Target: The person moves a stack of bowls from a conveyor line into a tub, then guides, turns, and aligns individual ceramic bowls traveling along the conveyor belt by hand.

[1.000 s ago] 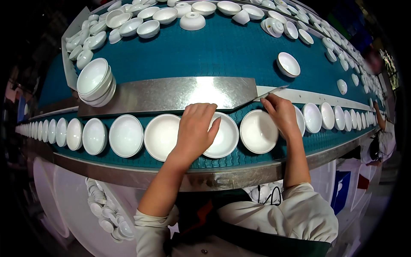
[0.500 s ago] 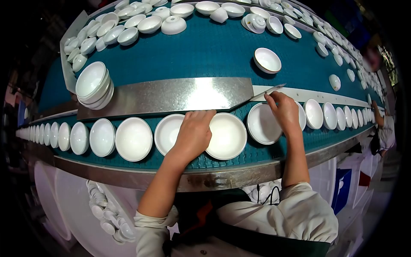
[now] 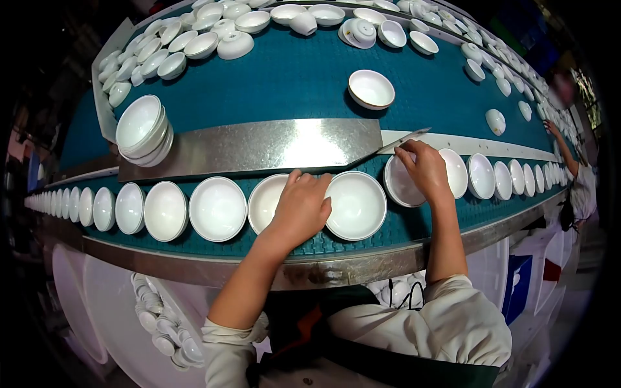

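White bowls stand in a curved row on the near strip of the teal belt. My left hand (image 3: 299, 205) is over a bowl (image 3: 264, 194) left of centre, fingers bent toward the metal plate (image 3: 278, 145) and thumb apart. Right of this hand a white bowl (image 3: 356, 205) faces me. My right hand (image 3: 425, 169) hangs over another bowl (image 3: 401, 184), partly hiding it. Its bent fingertips are close to that bowl's rim and the slanted metal strip (image 3: 409, 138); contact is unclear. I see nothing gripped in either hand.
A stack of bowls (image 3: 143, 132) stands at the plate's left end. A lone bowl (image 3: 371, 89) lies beyond the plate, with many jumbled bowls (image 3: 200, 45) farther back. Beneath the metal belt edge (image 3: 310, 274) are more bowls (image 3: 162, 323). At right, another person's arm (image 3: 565, 149) reaches in.
The row of bowls and the lone bowl beyond the plate have shifted left. Both my hands stay nearly in place, the left slightly farther right. The other person's arm has reached up.
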Motion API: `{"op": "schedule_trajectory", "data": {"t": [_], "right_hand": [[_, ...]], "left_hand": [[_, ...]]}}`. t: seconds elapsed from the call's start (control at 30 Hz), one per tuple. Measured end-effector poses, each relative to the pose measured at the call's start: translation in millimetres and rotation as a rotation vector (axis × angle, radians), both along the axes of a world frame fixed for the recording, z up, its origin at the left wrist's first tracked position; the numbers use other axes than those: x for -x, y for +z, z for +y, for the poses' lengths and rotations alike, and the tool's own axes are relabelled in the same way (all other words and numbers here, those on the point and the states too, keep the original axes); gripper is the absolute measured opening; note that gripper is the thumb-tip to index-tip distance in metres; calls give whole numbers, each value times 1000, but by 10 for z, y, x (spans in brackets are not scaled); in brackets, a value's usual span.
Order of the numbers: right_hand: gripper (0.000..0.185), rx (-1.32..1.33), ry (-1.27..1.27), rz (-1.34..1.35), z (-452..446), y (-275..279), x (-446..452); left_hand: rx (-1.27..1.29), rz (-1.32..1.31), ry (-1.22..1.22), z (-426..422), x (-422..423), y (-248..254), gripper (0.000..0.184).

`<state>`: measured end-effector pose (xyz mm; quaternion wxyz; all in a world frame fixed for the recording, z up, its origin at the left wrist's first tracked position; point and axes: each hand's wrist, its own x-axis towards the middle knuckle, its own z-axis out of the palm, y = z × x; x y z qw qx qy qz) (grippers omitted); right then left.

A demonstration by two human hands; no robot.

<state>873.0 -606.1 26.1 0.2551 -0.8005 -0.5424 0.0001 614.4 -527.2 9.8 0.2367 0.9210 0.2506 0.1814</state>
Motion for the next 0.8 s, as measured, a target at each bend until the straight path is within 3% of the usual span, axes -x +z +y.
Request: {"op": "schedule_trajectory", "data": {"t": [0.07,0.2,0.27,0.6,0.73,0.8], "right_hand": [[24,183,-60,48,-25,44,-91],[25,256,-45,95,-106,47,-250],[26,-102,-28,167,-154,-52,-373],[26,-108,-75,-16,-416,-100,-957],[30,148,-136,36,-484,45,-1092],[29,259,-157,80,-522,65,-1134]], "left_hand": [[5,45,22,-26,-88,7,41],[-76,-120,74,-98,-281,64,40],[-108,-220,72,-136,-401,108,40],[-42,-143,-74,-403,-885,-7,39],[-1,-13,22,-464,-1048,-38,38],[-101,-158,58,-486,-1145,-33,38]]}}
